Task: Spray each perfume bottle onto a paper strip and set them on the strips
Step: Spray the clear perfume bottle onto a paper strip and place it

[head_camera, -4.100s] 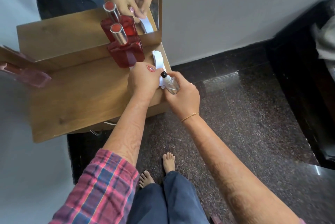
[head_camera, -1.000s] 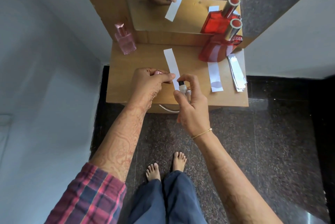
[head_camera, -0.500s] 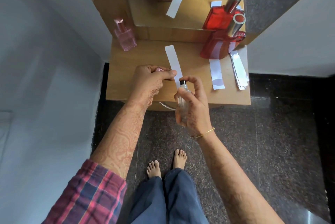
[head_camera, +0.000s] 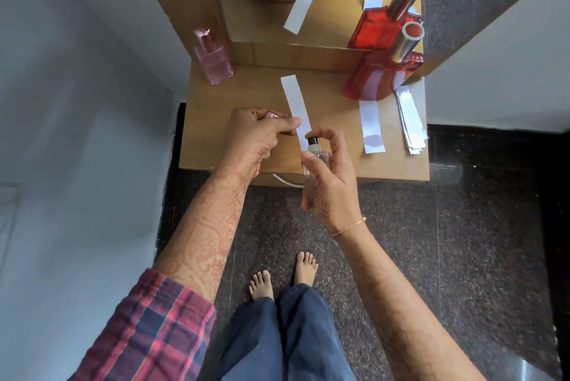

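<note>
My left hand (head_camera: pixel 257 130) pinches the near end of a white paper strip (head_camera: pixel 294 100) held over the wooden shelf (head_camera: pixel 234 146), and a small pink cap shows inside its fingers. My right hand (head_camera: pixel 331 183) grips a small clear perfume bottle (head_camera: pixel 313 155) with a black nozzle, index finger arched above the nozzle, just below the strip's near end. A red perfume bottle (head_camera: pixel 374 76) with a metal cap stands at the back right on another strip (head_camera: pixel 371 127), which has a wet mark. A pink perfume bottle (head_camera: pixel 212 59) stands uncapped at the back left.
A stack of spare paper strips (head_camera: pixel 410 121) lies at the shelf's right edge. A mirror (head_camera: pixel 308 1) behind the shelf reflects my hands and the red bottle. White walls flank the shelf on both sides. Dark granite floor and my bare feet are below.
Earlier I stood at the shelf's right end by the strip stack; now I face it with one strip lifted. In the last second the clear bottle has risen slightly toward the strip.
</note>
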The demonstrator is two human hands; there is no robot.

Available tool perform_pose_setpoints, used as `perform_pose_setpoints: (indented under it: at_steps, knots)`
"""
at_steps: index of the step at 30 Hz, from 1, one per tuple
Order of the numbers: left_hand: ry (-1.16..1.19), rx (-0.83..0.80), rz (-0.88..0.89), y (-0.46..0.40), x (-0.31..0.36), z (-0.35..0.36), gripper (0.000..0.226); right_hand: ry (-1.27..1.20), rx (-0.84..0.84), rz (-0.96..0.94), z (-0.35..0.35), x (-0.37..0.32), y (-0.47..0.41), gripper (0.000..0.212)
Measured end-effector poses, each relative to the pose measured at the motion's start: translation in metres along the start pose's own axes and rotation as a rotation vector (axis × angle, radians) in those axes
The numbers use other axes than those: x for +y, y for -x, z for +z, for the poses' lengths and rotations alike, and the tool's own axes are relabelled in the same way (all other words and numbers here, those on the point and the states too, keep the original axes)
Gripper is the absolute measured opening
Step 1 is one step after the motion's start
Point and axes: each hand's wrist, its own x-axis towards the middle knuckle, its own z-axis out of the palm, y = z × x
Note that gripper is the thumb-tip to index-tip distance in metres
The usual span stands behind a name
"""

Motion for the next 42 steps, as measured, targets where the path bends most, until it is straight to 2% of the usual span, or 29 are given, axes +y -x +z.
perform_pose_setpoints:
  at_steps: [14, 20, 25, 28, 30, 33, 37, 39, 42]
  knots:
    - [-0.039, 0.012, 0.025, -0.009, -0.004, 0.005, 0.015, -0.210, -0.054, 0.030, -0.010, -0.002, 0.001, 0.024]
    - [-0.148, 0.043, 0.158, -0.017, -0.006, 0.011, 0.019, -0.352, -0.030, -0.035, -0.026, -0.005, 0.003, 0.029]
    - [-0.387, 0.145, 0.241, -0.020, -0.010, 0.013, 0.028, -0.360, -0.032, -0.070, -0.031, -0.008, 0.001, 0.032]
    - [-0.390, 0.229, 0.345, -0.015, -0.013, 0.009, 0.036, -0.336, -0.036, -0.090, -0.035, -0.007, 0.001, 0.039]
    - [-0.269, 0.231, 0.338, -0.009, -0.012, 0.007, 0.041, -0.263, -0.048, -0.096, -0.036, -0.005, 0.002, 0.045]
    - [0.148, 0.061, 0.203, 0.006, -0.005, 0.016, 0.046, -0.022, -0.042, -0.110, -0.033, 0.002, 0.003, 0.052]
    - [0.513, -0.132, 0.054, 0.023, 0.000, 0.037, 0.057, 0.220, -0.082, -0.232, -0.021, 0.002, 0.003, 0.048]
    - [0.582, -0.188, 0.016, 0.030, 0.000, 0.045, 0.058, 0.295, -0.073, -0.283, -0.016, -0.001, 0.000, 0.046]
    - [0.506, -0.179, 0.095, 0.035, -0.004, 0.047, 0.047, 0.325, -0.032, -0.301, -0.014, -0.005, -0.003, 0.050]
